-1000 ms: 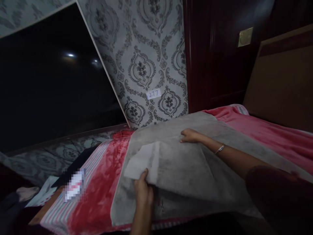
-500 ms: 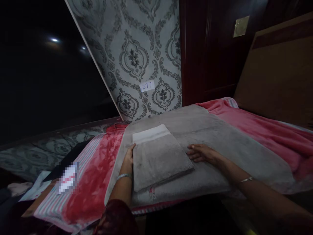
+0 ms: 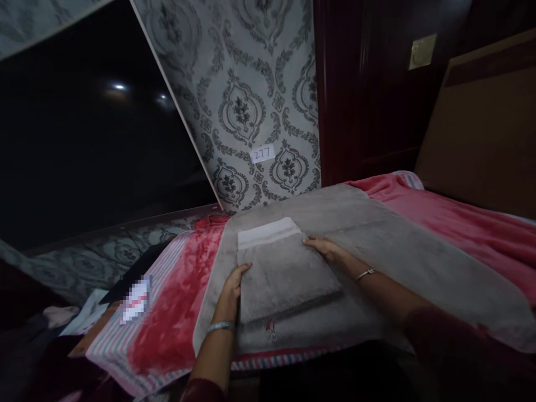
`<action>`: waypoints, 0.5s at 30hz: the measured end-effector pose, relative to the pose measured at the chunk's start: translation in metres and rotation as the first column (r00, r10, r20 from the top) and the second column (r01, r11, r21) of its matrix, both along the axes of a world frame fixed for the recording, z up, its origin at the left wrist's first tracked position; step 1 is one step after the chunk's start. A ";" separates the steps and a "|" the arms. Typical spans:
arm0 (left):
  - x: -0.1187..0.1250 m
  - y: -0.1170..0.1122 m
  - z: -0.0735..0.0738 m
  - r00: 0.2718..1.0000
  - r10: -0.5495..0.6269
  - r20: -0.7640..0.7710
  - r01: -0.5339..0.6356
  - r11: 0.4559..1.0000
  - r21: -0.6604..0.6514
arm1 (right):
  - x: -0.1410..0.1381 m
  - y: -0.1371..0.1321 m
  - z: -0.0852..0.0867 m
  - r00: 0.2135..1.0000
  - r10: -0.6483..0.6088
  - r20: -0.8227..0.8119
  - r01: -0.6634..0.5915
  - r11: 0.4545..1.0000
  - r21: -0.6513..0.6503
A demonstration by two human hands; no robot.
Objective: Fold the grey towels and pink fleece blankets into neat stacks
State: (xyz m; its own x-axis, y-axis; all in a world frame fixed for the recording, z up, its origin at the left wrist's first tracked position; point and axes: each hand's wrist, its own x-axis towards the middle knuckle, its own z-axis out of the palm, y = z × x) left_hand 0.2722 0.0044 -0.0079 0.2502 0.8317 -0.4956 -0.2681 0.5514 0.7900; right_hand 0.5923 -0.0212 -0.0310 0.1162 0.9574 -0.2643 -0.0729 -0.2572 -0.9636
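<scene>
- Patterned wallpaper (image 3: pixel 243 111) rises behind the grey cloth (image 3: pixel 422 268).
- Left hand (image 3: pixel 233 281) clamped on the folded towel (image 3: pixel 285 273) at its left edge.
- Right hand (image 3: pixel 329 249) at its right edge, grip unclear.

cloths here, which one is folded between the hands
The smaller grey plush cloth with a white band at its far end, between the left hand and right hand. The larger grey cloth and the red blanket with striped edges lie spread beneath.

Both forearms (image 3: pixel 215 347) extended forward, left hand (image 3: pixel 233 282) angled inward, right hand (image 3: pixel 329 249) pointing left
</scene>
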 end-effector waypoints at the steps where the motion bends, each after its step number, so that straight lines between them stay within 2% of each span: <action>1: 0.001 0.001 0.001 1.000 0.004 0.001 -0.004 1.000 0.009 | -0.003 0.007 0.000 1.000 -0.009 0.002 0.009 1.000 0.003; 6: 0.000 0.015 0.011 0.999 0.038 0.028 -0.039 0.999 0.035 | -0.012 0.024 0.000 0.996 -0.078 0.034 0.075 0.994 0.077; 12: 0.012 0.031 0.019 0.996 0.081 0.046 -0.088 0.978 0.191 | -0.010 0.014 -0.001 0.986 -0.152 0.061 0.128 0.948 0.293; 15: 0.020 0.033 0.019 0.995 0.096 0.011 -0.096 0.971 0.220 | -0.002 0.009 -0.008 0.970 -0.219 0.109 0.177 0.936 0.306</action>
State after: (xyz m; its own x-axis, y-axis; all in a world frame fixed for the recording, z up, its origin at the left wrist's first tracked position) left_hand 0.2919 0.0376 0.0113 0.1644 0.9404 -0.2978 -0.3114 0.3360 0.8889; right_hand 0.5902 -0.0123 -0.0393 0.3264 0.9436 0.0554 0.0466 0.0425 -0.9980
